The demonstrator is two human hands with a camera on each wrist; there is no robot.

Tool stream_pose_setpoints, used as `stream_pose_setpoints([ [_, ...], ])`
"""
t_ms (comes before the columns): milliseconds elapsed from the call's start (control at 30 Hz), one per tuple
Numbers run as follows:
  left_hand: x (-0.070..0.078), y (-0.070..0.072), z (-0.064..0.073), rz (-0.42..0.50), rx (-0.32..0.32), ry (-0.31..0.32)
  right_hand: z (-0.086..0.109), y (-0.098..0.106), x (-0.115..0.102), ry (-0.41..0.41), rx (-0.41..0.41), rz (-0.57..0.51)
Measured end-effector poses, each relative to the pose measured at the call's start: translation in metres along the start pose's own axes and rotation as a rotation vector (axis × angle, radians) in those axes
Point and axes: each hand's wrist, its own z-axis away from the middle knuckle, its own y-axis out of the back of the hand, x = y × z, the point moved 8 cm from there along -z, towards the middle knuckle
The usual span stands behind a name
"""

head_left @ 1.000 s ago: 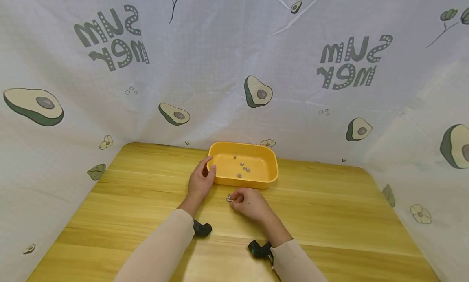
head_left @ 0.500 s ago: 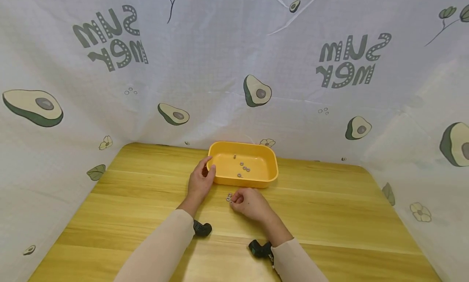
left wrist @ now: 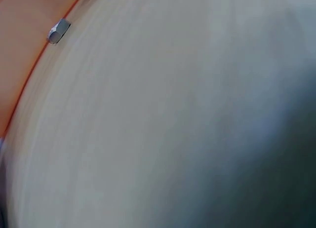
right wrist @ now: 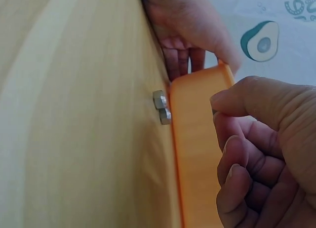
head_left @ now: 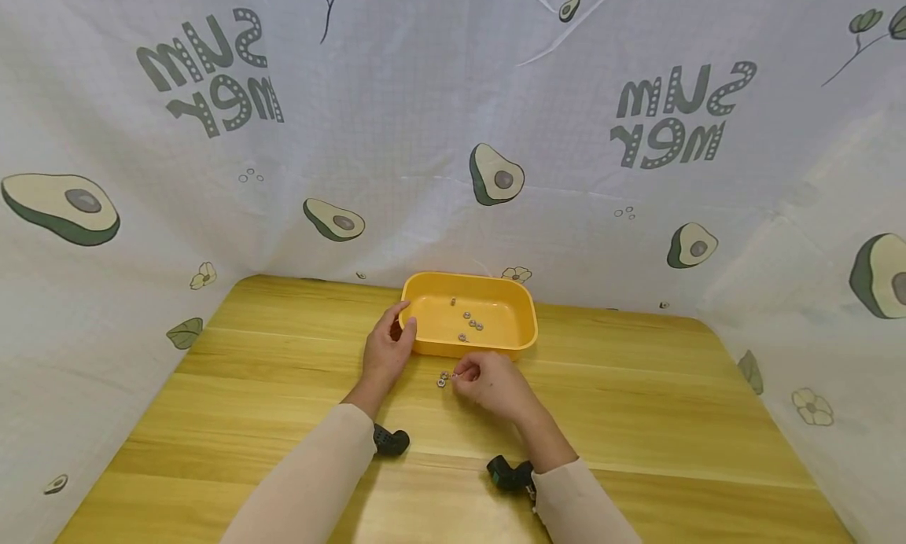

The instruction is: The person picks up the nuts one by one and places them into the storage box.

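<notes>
A yellow plastic tray (head_left: pixel 470 351) stands toward the back of the table with several small metal nuts (head_left: pixel 473 324) in it. My left hand (head_left: pixel 385 355) holds its left end, with the thumb at the front corner and the fingers along the side. Just in front of the tray, my right hand (head_left: pixel 495 387) pinches a small nut (head_left: pixel 454 376) between thumb and index finger. In the right wrist view that nut is mostly hidden by the fingertips. Two hex nuts (right wrist: pixel 159 99) lie close together on the wood beside the tray wall.
The wood-grain table (head_left: pixel 637 418) runs back to a white cloth (head_left: pixel 425 135) printed with avocados. Black wrist devices (head_left: pixel 510 473) sit under both forearms. One nut (left wrist: pixel 59 31) shows at the tray edge in the left wrist view.
My right hand has lifted slightly toward the tray with a nut in its fingertips, away from the two nuts on the table. The left hand has kept its place.
</notes>
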Motion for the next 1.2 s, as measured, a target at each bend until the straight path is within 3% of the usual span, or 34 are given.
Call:
stream_pose_setpoints([
  [200, -0.001, 0.001, 0.000, 0.001, 0.000, 0.001, 0.000, 0.010, 0.001, -0.048, 0.043, -0.015],
  [600, -0.001, 0.000, 0.000, 0.003, -0.008, 0.019, -0.005, 0.038, 0.000, -0.062, 0.120, 0.013],
  [1200, -0.001, 0.001, 0.000, 0.015, -0.014, -0.005, -0.036, 0.054, 0.004, -0.051, 0.135, 0.118],
])
